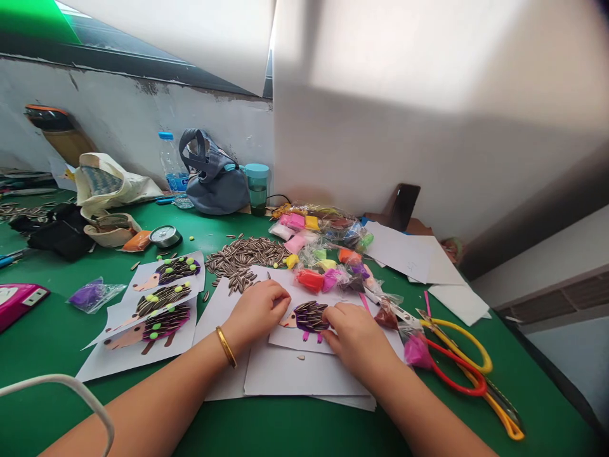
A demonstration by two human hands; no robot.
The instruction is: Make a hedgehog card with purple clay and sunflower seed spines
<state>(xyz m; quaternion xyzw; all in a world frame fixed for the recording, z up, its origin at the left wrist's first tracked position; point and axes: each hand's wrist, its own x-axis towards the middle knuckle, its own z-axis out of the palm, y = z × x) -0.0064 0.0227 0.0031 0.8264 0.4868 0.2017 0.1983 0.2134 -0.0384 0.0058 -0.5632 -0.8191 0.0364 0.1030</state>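
Observation:
On a stack of white paper (304,376) lies a sheet with a small hedgehog picture (310,318), its purple clay back covered in sunflower seeds, with pink feet and a pale face. My right hand (356,333) is at the hedgehog's right edge, its fingers curled in and the thumb low; anything between the fingertips is hidden. My left hand (257,312), below a gold bangle, rests on the paper left of the hedgehog's face, fingers bent together, with their tips hard to see. Behind it spreads a pile of sunflower seeds (254,252).
Hedgehog pictures with green dots (166,327) overlap at left. Bagged coloured clay (310,279) lies behind the paper. Scissors (457,365) with yellow and red handles are at right. A blue bag (214,184), bottle (174,165) and cup (257,187) stand along the wall; a white cable (71,381) crosses front left.

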